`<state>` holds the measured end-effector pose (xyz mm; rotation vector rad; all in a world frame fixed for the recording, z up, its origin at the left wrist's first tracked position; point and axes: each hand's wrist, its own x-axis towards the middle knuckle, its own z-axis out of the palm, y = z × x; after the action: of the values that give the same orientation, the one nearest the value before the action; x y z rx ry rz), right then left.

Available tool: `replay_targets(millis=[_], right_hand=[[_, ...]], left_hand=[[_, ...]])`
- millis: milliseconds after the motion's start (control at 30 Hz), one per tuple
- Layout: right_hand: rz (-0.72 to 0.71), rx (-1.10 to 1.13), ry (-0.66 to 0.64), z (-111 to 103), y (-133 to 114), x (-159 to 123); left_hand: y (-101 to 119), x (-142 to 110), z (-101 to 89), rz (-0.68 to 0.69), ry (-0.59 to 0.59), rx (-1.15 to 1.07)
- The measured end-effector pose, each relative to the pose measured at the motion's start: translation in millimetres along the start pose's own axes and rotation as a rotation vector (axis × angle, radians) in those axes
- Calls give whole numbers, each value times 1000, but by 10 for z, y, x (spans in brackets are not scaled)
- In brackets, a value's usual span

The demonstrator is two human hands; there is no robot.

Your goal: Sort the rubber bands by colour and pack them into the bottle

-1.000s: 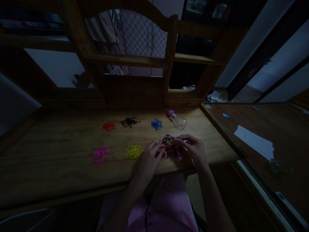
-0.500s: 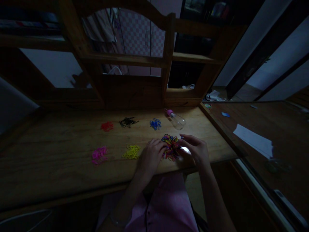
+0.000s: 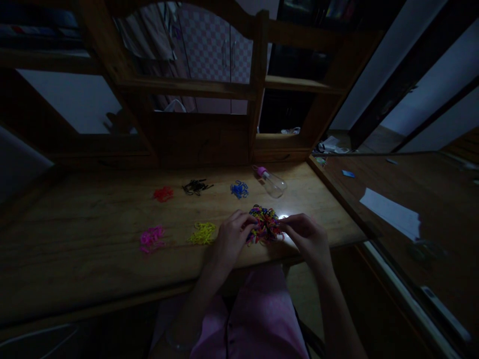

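A tangled pile of mixed-colour rubber bands (image 3: 265, 227) lies on the wooden desk in front of me. From its left side, my left hand (image 3: 234, 234) reaches in with thumb and index finger pinched at the bands; exactly what is between them is too small to see. On the opposite side, my right hand (image 3: 305, 234) has thumb and fingertip closed together on a band at the pile's edge. Sorted by colour, separate heaps lie about: yellow bands (image 3: 203, 233) beside my left hand, pink bands (image 3: 152, 239), red bands (image 3: 163, 194), black bands (image 3: 196, 187) and blue bands (image 3: 239, 189).
Behind the mixed pile lies a clear bottle (image 3: 275, 185) with a pink cap. A wooden shelf unit (image 3: 204, 142) rises along the desk's back edge. To the right, a brown surface (image 3: 344, 199) carries white paper (image 3: 391, 213) and a small blue card (image 3: 348, 174).
My right hand's fingers, apart before, have come together at the pile's right edge. The left hand remains at the pile's left side. The whole view has shifted slightly.
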<state>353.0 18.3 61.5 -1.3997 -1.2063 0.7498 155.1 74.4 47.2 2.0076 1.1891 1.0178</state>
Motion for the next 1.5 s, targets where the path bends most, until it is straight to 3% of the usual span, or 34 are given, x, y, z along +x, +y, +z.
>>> replay_targets(millis=[200, 367, 700, 833, 1000, 1100, 1233, 1500], right_hand=[[53, 22, -4, -28, -12, -67], [97, 52, -1, -26, -13, -88], [122, 96, 56, -35, 27, -81], [144, 159, 25, -46, -6, -103], [133, 270, -109, 67, -276, -190], [80, 268, -186, 194, -413, -232], [21, 157, -229, 283, -444, -237], [21, 74, 79, 100, -530, -246]], left_hand=[[-37, 25, -21, -28, 74, -51], [-31, 22, -51, -160, 102, -168], [-80, 2, 26, -298, 33, -485], [-50, -13, 21, -395, -8, -805], [117, -111, 35, -599, -76, -1343], [260, -181, 69, -670, -135, -1432], [422, -220, 83, -791, -119, -1523], [553, -210, -49, -876, -48, -1723]])
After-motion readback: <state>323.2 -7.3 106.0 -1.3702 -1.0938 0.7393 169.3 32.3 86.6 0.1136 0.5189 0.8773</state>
